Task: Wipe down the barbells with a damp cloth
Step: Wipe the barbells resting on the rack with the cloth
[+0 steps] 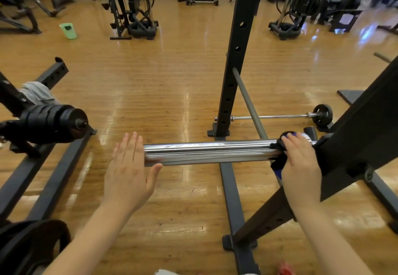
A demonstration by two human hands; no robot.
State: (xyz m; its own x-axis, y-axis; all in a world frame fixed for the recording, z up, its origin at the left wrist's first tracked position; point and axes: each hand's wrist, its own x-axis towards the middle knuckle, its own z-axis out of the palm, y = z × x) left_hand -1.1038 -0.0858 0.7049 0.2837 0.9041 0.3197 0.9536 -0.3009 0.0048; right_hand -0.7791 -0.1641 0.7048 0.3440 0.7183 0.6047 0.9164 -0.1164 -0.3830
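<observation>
I'm clamping the dark cloth (277, 156) around the chrome barbell sleeve (204, 152) with my right hand (301, 162), while my left hand (127, 167) (flat, fingers straight, holding nothing) is steadying its end

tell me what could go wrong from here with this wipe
1. The left hand lies flat-fingered at the free end of the chrome barbell sleeve, not gripping, so the bar might roll.
2. The right hand presses the dark cloth close to the black rack upright; fingers could get pinched.

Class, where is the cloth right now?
In the head view, right of centre: the right hand grips the cloth around the chrome bar, beside the rack.
</observation>
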